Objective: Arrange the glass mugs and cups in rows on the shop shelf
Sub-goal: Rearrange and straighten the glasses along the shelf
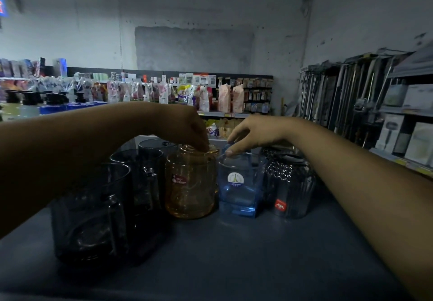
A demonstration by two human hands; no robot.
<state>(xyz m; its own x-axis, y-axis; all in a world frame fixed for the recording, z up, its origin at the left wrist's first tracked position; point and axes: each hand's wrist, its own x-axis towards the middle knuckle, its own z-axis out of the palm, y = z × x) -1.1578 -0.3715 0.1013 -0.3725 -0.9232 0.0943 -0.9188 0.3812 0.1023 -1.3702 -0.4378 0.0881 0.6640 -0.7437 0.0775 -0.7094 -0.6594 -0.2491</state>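
On the dark shelf top (pixel 234 254) stand rows of glassware. My left hand (pixel 187 127) reaches down from above and pinches the rim of an amber glass cup (pixel 191 183). To its right, my right hand (pixel 253 134) grips the rim of a blue square glass cup (pixel 241 188) with thumb and fingers. Several dark smoky glass mugs (pixel 93 214) stand at the left, partly behind my left forearm. Dark ribbed glasses (pixel 290 183) with a red label stand at the right, under my right wrist.
Beyond the shelf top runs an aisle shelf (pixel 222 114) stocked with pouches and bottles. A rack of hanging tools and boxed goods (pixel 351 101) lines the right wall. The front part of the shelf top is bare.
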